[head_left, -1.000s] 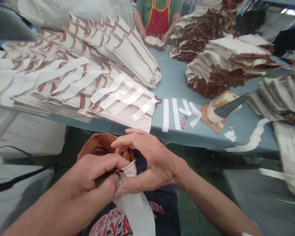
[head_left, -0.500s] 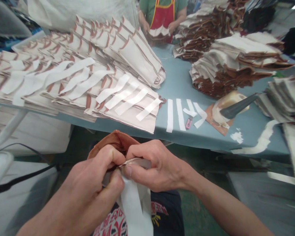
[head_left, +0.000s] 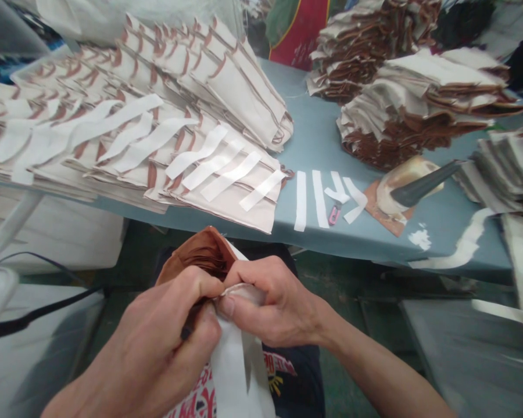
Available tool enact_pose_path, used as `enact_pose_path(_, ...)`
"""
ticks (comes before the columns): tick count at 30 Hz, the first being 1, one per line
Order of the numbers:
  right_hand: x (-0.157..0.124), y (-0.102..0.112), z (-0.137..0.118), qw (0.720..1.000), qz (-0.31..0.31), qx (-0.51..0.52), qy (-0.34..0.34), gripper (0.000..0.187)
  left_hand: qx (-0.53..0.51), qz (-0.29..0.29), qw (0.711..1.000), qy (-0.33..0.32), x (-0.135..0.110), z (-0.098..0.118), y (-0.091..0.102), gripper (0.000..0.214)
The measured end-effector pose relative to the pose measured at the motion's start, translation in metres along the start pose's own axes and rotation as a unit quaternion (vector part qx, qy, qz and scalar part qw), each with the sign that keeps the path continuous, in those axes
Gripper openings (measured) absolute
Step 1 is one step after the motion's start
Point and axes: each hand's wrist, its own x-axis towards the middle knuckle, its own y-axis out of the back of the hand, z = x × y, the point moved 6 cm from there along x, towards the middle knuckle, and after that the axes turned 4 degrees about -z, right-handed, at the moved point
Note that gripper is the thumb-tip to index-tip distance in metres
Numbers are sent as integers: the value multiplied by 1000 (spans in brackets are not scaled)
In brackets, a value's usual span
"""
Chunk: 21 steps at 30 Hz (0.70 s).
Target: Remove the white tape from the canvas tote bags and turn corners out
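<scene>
Both my hands pinch the edge of a white fabric pouch with a brown lining (head_left: pixel 203 251), held over my lap in front of the table. My left hand (head_left: pixel 169 325) is closed on the edge, thumb and forefinger together. Close against it, my right hand (head_left: pixel 274 305) grips the same edge, thumb in front and fingers curled behind. The brown lining gapes open above my left hand. A white strip (head_left: pixel 229 354) hangs down below the fingertips along the pouch. The pinched spot itself is mostly hidden by my fingers.
Overlapping cream fabric pieces (head_left: pixel 239 75) with white strips on them cover the table's left. Several loose strips (head_left: pixel 301 200) lie beside a pink tool (head_left: pixel 334 215). A glue-smeared container with a dark handle (head_left: pixel 425 186) sits to the right, before brown-edged stacks (head_left: pixel 387 125). Across stands a person in a red apron (head_left: pixel 300 35).
The pouch's brown lining now shows wider open above my hands. Both hands keep their pinch. The view has shifted slightly, and the person opposite has moved, their hands no longer visible.
</scene>
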Motion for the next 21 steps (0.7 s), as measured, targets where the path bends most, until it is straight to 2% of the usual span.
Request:
enact_pose_path(3,-1,-1,1,1000,24,14,-14,15,1,5,1000,-8,-1,0,0,20)
enact_pose_path(6,-2,-5,2,994,63,54,-74,13,-5,9,1000,-16,-1,0,-3,19)
enact_pose_path(10,-7,-14,4,972,90,169,-137,18,-49,25,994,-97,-5,0,-7,25)
enact_pose_path(13,-11,-21,7,945,62,276,-163,18,-70,45,984,-156,-14,-3,-10,40)
enact_pose_path(16,-15,-25,13,917,9,350,-188,17,-57,31,985,-160,-20,-9,-16,44)
enact_pose_path(18,-15,-26,19,905,-13,373,-205,18,-39,30,984,-172,-21,-10,-19,40)
enact_pose_path(21,-13,-26,28,897,-11,376,-234,18,6,45,978,-204,-16,-8,-20,39)
